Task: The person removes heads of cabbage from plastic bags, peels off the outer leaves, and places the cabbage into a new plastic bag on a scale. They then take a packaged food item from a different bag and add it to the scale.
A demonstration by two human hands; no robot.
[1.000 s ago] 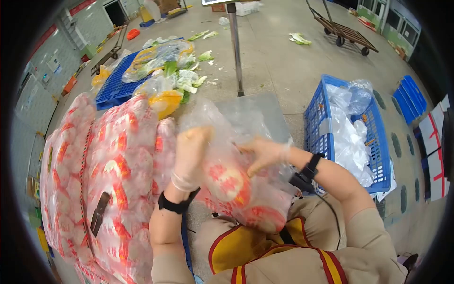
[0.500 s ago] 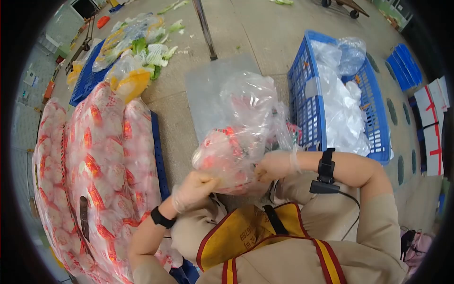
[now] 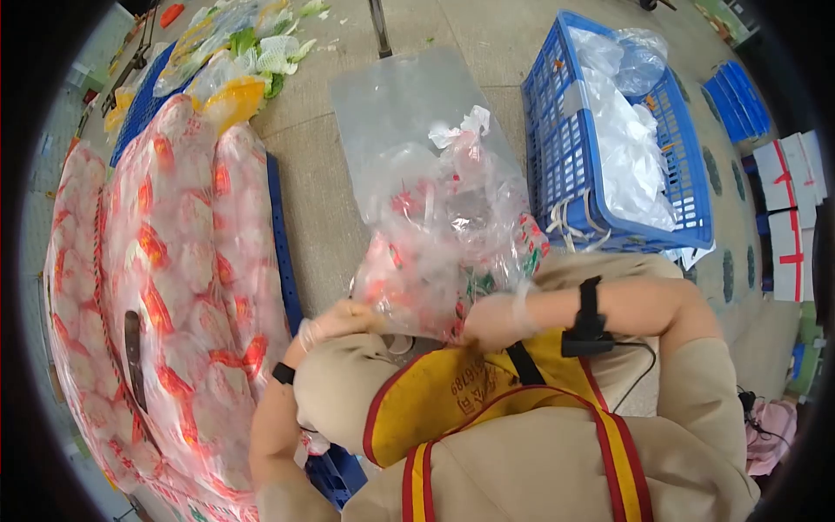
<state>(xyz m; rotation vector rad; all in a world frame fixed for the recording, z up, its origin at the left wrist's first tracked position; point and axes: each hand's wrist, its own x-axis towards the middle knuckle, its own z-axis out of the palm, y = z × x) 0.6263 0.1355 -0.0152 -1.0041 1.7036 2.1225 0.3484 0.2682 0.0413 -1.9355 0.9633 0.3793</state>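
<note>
A clear plastic bag with red and green print lies crumpled in front of my knees, partly over a grey metal plate. My left hand, in a thin clear glove, is closed on the bag's near left edge. At the near right edge, my right hand is also closed on the bag, with its fingertips partly hidden. A whitish crumpled end sticks up at the bag's far side. What lies inside is blurred by the shiny film.
Long clear sacks of round, pale, red-labelled items are stacked at the left, a dark-handled tool on them. At the right stands a blue crate holding clear plastic. Leaf scraps lie far left. A metal post rises behind the plate.
My view has shifted, so the surroundings sit higher in the picture. The bag is spread wider, showing more green print. My left hand has moved slightly left; both hands keep hold of the bag.
</note>
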